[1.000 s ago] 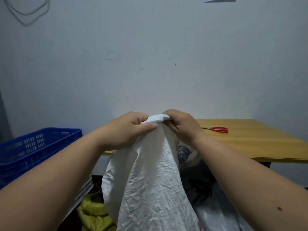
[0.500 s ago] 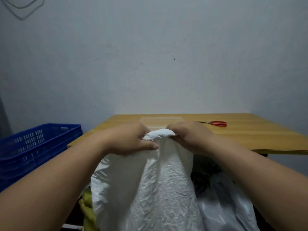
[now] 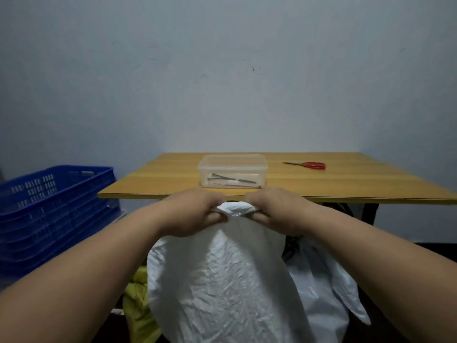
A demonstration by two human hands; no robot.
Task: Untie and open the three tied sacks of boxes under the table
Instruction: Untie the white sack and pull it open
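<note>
Both my left hand (image 3: pixel 195 214) and right hand (image 3: pixel 277 210) pinch the bunched neck of the white sack (image 3: pixel 222 280) just before the desk (image 3: pixel 346 186). On it, a clear lidded box (image 3: pixel 232 170) holds flat items near red scissors (image 3: pixel 309 165); a blue crate (image 3: pixel 49 206) stands left against the pale wall (image 3: pixel 222 82).

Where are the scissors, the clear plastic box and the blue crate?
scissors (image 3: pixel 314 165), head view, on the red handles.
clear plastic box (image 3: pixel 232 163), head view, on its lid.
blue crate (image 3: pixel 57 201), head view, on its front wall.
</note>
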